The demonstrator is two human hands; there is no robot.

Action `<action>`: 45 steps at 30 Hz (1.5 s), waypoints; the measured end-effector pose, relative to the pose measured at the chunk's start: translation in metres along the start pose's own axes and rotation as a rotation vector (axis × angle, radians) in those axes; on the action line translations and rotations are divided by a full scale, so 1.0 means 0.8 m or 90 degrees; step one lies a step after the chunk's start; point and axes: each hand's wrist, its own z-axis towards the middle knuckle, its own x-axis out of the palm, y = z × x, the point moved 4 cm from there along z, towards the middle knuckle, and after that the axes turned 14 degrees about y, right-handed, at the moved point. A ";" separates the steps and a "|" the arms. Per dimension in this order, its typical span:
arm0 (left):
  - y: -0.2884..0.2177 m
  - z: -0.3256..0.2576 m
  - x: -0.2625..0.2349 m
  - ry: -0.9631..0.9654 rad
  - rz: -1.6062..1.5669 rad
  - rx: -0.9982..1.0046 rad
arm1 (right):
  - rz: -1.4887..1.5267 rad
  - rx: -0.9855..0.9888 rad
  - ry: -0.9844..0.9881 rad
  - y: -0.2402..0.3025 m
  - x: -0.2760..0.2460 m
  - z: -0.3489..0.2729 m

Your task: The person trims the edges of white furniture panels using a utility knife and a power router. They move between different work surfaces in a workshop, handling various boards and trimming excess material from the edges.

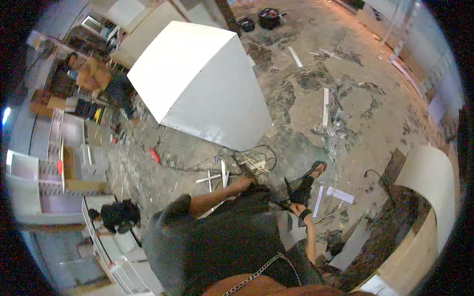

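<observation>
My left hand point(243, 183) reaches forward, its fingers closed around something dark that I cannot make out. Just beyond it, a loop of dark cable point(274, 157) and several thin pale strips point(256, 163) lie on the floor. Closer to my body on the right, my right hand point(298, 209) has a black band at the wrist. Its fingers are curled together at a slim dark thing point(287, 190), too blurred to name. A large white box-shaped cabinet point(212, 96) stands on the floor ahead of both hands.
My sandalled foot point(319, 169) is beside white strips point(318, 201). Scraps and clear plastic wrap point(335, 135) litter the rough floor. A red-handled tool point(155, 155) lies left. Boards point(424, 182) lean at right. Two other people point(96, 76) are at left, near white cabinets point(94, 163).
</observation>
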 end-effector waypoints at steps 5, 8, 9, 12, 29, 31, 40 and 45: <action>-0.093 0.128 -0.011 -0.110 -0.189 -0.097 | 0.013 0.030 0.132 0.119 -0.147 0.060; -0.213 0.118 -0.041 -0.137 -0.578 -0.147 | -0.003 0.071 0.186 0.176 -0.224 0.101; -0.271 0.093 -0.071 -0.142 -0.535 -0.060 | -0.007 0.075 0.202 0.201 -0.248 0.122; -0.307 0.117 -0.091 -0.256 -0.587 0.089 | -0.005 0.129 0.314 0.267 -0.286 0.196; -0.386 0.464 -0.528 -0.307 -1.169 0.123 | -0.064 0.287 0.634 0.620 -0.401 0.867; -0.428 0.471 -0.624 -0.419 -0.948 0.128 | -0.079 0.317 0.659 0.670 -0.405 0.950; -0.404 0.371 -0.758 -1.029 -0.860 -0.346 | -0.542 0.181 0.391 0.774 -0.599 1.323; -0.522 0.302 -0.835 -1.469 -0.596 -0.384 | -0.630 0.356 0.280 0.851 -0.751 1.451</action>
